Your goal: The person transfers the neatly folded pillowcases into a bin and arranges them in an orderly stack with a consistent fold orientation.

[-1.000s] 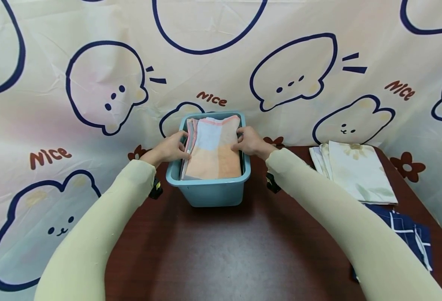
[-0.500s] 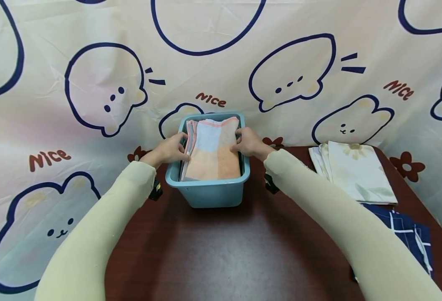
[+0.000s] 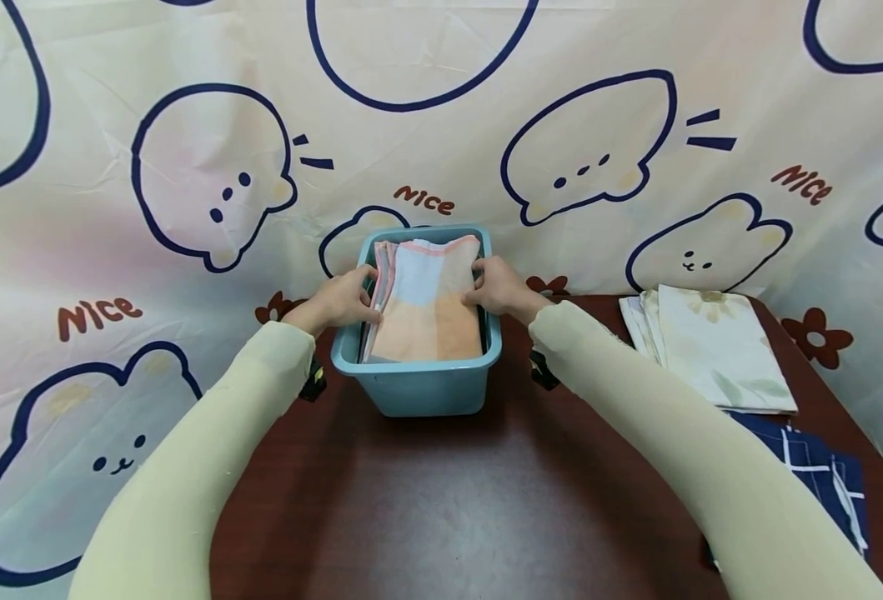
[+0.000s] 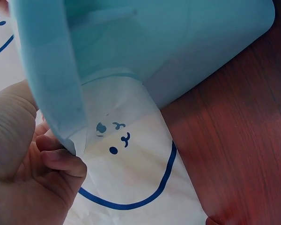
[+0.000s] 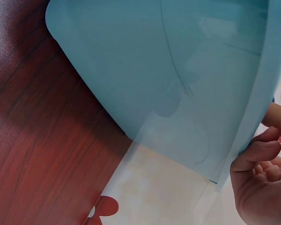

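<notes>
The right sleeve (image 3: pixel 636 417) covers part of the navy cloth (image 3: pixel 816 467). The front wall of the blue bin (image 3: pixel 432 392) conceals the folded cloth's (image 3: pixel 426 321) lower part. Both wrist views crop the bin.

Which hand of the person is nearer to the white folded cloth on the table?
Right. The right hand is at the side of the blue bin facing the white folded cloth; the left hand is at the opposite side.

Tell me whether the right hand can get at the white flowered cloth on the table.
Probably yes: the right hand would first have to leave the blue bin, but the white flowered cloth lies off to its right with nothing seen on top.
</notes>
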`<state>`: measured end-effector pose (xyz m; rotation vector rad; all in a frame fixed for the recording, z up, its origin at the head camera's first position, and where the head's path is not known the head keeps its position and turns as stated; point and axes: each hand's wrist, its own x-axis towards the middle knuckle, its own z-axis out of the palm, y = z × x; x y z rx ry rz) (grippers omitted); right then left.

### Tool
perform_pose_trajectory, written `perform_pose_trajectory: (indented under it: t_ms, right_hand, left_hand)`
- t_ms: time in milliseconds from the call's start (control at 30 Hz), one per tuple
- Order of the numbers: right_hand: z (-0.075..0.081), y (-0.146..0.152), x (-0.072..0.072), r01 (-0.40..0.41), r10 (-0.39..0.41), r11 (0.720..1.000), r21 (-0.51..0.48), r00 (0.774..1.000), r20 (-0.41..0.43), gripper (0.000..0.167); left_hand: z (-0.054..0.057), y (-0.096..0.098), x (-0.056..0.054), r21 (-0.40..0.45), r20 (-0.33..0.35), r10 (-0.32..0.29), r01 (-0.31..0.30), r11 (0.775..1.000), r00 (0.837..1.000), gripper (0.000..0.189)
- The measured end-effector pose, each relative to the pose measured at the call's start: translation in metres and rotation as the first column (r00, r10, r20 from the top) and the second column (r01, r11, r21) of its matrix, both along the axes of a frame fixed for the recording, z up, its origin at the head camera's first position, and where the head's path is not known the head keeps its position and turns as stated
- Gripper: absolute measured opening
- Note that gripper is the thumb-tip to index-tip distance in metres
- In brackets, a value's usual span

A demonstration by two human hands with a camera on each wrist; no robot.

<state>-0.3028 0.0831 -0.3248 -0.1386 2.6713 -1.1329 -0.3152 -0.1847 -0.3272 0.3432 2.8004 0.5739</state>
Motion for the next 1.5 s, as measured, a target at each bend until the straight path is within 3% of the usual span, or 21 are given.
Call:
perform_pose_trajectory:
  t_ms: [500,1000,1500]
  right_hand:
    - [-0.001,0.0,-0.001,-0.015,0.016,1.0,0.022,1.0,-0.005,0.069]
    - [0.001,0.002,-0.001,-0.044,0.045,0.999,0.014,0.998,-0.036,0.056]
    - [-0.006,0.011,0.002,-0.074,0.065,0.99,-0.119,0.995,-0.082,0.044]
  left_hand:
    - [0.002,0.001,0.002,-0.009,-0.004,0.001,-0.001,1.0,1.0,0.071]
    - [0.005,-0.001,0.001,-0.016,-0.027,-0.064,0.064,0.998,0.998,0.058]
    - [0.004,-0.002,0.004,0.02,-0.008,-0.036,0.036,0.999,0.999,0.056]
